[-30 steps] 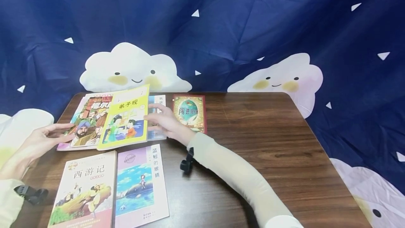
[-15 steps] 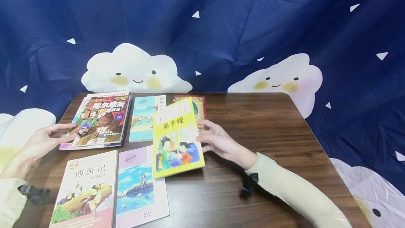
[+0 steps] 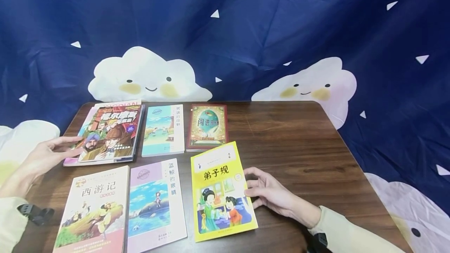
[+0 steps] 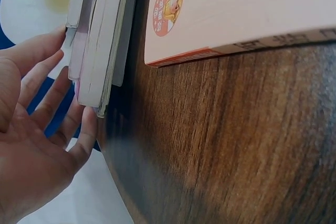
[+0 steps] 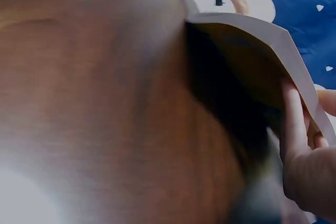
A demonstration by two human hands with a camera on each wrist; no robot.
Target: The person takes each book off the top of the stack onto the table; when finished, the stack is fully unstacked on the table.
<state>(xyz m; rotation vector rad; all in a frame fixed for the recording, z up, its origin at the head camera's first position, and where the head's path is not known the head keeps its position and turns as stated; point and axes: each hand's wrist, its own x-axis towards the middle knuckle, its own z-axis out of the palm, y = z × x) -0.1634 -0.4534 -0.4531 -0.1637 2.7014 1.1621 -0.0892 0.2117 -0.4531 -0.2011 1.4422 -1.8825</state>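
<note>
My right hand (image 3: 268, 192) pinches the right edge of a yellow-covered book (image 3: 225, 206). In the right wrist view, the book (image 5: 286, 51) is tilted with its dark underside showing off the table, and fingers (image 5: 294, 119) reach under it. My left hand (image 3: 52, 157) is at the left edge of a stack of books topped by a comic-style detective book (image 3: 112, 136). In the left wrist view, the left hand's (image 4: 47, 124) extended fingers touch the page edges of the stack (image 4: 100, 51); none curls round it.
Two books, one with a pink lower band (image 3: 93, 214) and one lilac with a sea picture (image 3: 154, 206), lie in front. Behind are a light-blue book (image 3: 163, 130) and a red-bordered book (image 3: 207, 128). The brown wooden table (image 3: 299, 147) extends right, before a blue cloud-patterned curtain (image 3: 239, 30).
My right hand has carried the yellow book off the stack, rightward and toward me, uncovering the detective book and the light-blue book. My left hand has stayed at the stack.
</note>
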